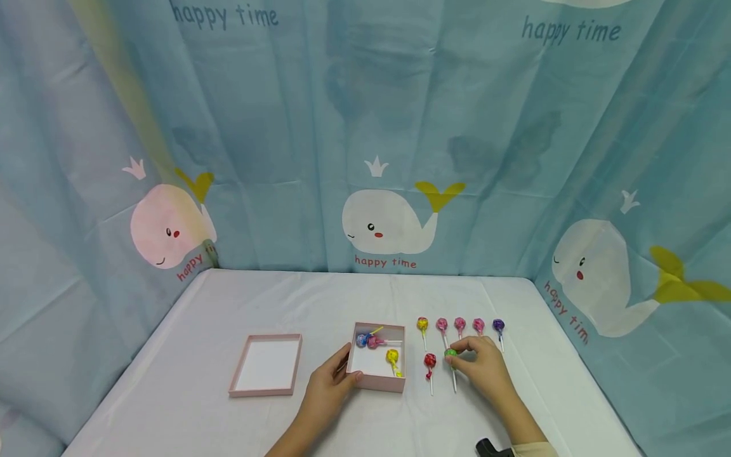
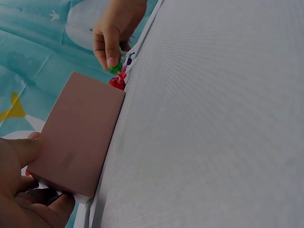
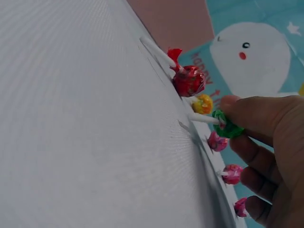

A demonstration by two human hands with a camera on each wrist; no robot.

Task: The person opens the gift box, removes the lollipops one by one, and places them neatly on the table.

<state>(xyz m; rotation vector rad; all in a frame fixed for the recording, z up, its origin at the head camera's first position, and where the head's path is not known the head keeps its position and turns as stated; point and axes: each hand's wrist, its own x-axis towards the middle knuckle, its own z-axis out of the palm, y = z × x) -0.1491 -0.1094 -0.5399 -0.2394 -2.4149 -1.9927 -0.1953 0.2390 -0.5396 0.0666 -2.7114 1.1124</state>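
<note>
My left hand point(image 1: 329, 385) grips the left side of a pink box point(image 1: 377, 383), its thumb at the front corner. Inside the box lie a blue lollipop point(image 1: 362, 340), a pink lollipop point(image 1: 374, 343) and a yellow lollipop point(image 1: 392, 357). My right hand point(image 1: 483, 367) pinches the green lollipop point(image 3: 227, 125) by its wrapped head between thumb and fingers, the white stick pointing toward me. Just left of it is a red lollipop point(image 1: 430, 360). In the left wrist view the box point(image 2: 78, 133) hides most of the lollipops.
A pink box lid point(image 1: 265, 365) lies on the white table point(image 1: 200, 355) at left. Behind the right hand is a row of lollipops: a yellow one point(image 1: 422, 324), several pink ones point(image 1: 442, 324) and a purple one point(image 1: 499, 325). A whale-print curtain point(image 1: 274, 222) surrounds the table.
</note>
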